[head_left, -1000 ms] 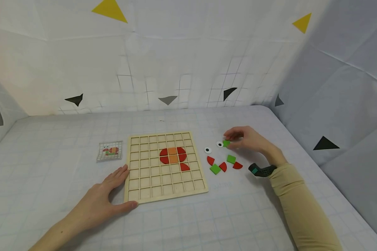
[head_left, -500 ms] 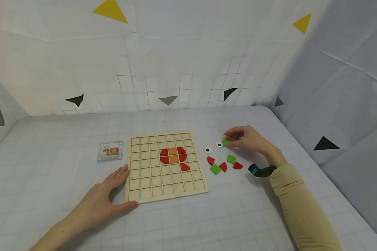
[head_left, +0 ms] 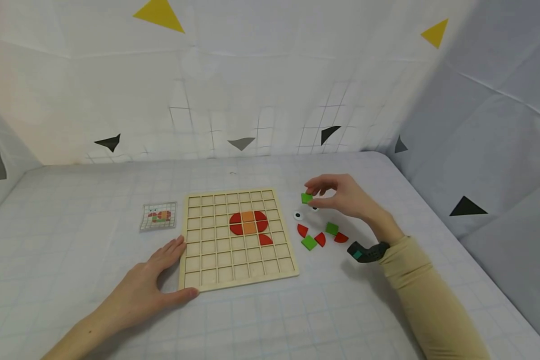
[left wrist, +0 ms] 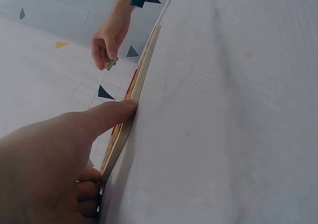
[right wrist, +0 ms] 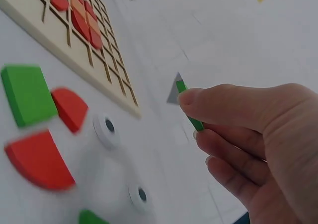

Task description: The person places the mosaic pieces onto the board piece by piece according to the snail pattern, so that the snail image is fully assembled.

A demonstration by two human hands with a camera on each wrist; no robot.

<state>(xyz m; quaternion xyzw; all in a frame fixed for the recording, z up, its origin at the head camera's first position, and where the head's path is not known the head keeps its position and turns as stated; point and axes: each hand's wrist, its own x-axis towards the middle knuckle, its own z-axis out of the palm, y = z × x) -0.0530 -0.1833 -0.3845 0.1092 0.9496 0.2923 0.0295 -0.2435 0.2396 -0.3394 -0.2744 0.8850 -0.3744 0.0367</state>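
Observation:
My right hand pinches a green square tile between thumb and fingers, above the table to the right of the board; the right wrist view shows this tile edge-on. My left hand rests against the wooden grid board, fingers along its left edge and thumb at its near left corner. Inside the grid lie several red quarter-round tiles and two orange square tiles. A white eye disc lies below the right hand; another eye disc is partly hidden by that hand in the head view.
On the table right of the board lie two green squares and three red quarter-round pieces. A small card with a coloured picture on a grid lies left of the board. A white sheet wall stands behind the table.
My right hand has lifted the green tile off the table, from beside an eye disc, and moved it left and up. My left hand has stayed at the board.

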